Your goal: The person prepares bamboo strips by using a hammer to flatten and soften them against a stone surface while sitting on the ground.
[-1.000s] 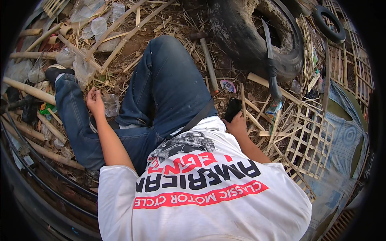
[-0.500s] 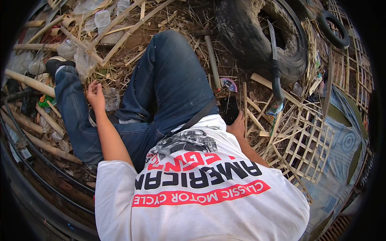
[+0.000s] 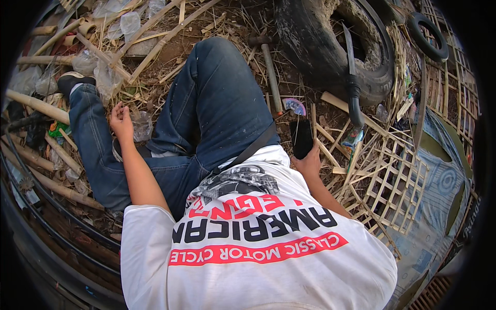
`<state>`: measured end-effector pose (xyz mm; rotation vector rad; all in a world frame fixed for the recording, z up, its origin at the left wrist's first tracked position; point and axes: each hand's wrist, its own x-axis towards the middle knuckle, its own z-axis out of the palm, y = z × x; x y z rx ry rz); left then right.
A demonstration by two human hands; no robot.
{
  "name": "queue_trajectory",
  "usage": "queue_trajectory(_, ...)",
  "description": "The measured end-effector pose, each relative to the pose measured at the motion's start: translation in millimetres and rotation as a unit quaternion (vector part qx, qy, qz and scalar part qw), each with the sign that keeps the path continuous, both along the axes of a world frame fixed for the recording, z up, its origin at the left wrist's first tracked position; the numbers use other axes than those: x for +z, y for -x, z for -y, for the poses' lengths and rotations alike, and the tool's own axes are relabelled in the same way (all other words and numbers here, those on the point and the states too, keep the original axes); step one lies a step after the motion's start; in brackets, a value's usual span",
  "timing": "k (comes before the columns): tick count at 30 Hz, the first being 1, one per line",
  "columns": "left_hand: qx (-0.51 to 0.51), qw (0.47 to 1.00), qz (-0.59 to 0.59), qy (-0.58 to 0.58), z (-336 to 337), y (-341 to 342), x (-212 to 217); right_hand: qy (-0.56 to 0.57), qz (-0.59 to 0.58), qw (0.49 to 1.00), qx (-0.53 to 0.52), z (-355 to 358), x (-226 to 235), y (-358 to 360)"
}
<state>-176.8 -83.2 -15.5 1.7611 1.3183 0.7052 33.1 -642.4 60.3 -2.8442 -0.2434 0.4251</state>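
My right hand (image 3: 309, 164) is closed round the lower end of a black smartphone (image 3: 301, 138), its dark face upward, beside my right hip. My left hand (image 3: 121, 124) lies by my left shin, palm partly up. Its fingers are loosely bent and a little apart, and nothing shows in them. Just beyond the phone lies a round, colourful disc-like piece (image 3: 294, 106), partly covered. A hammer (image 3: 272, 77) with a long handle lies past my right knee. Further right, a large knife (image 3: 353, 77) with a dark handle leans against an old tyre (image 3: 330, 62).
Split bamboo pieces (image 3: 155, 51) and clear plastic bags (image 3: 106, 77) litter the ground ahead and to the left. A woven bamboo lattice (image 3: 395, 181) lies at right, next to blue denim cloth (image 3: 439, 181). Dark metal tubes (image 3: 57, 206) run along the left; a smaller tyre (image 3: 428, 37) sits far right.
My right hand has moved slightly outward and forward with the smartphone, so more of the phone shows. My left hand has stayed nearly where it was.
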Motion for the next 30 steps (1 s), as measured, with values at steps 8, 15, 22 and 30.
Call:
queue_trajectory(8, 0.006, 0.999, -0.035, 0.008, 4, -3, 9, -0.024, 0.013, 0.999, 0.018, -2, -2, -1)
queue_trajectory(15, -0.004, 1.0, -0.008, -0.019, -2, 2, 1, -0.007, -0.002, 1.0, 0.012, -6, 1, -2)
queue_trajectory(22, -0.013, 1.0, -0.01, -0.014, 1, -1, -1, -0.011, 0.011, 0.999, 0.04, 9, -16, -3)
queue_trajectory(30, 0.005, 0.999, 0.018, -0.026, 10, -2, 8, -0.011, -0.032, 0.999, -0.015, 6, -33, 3)
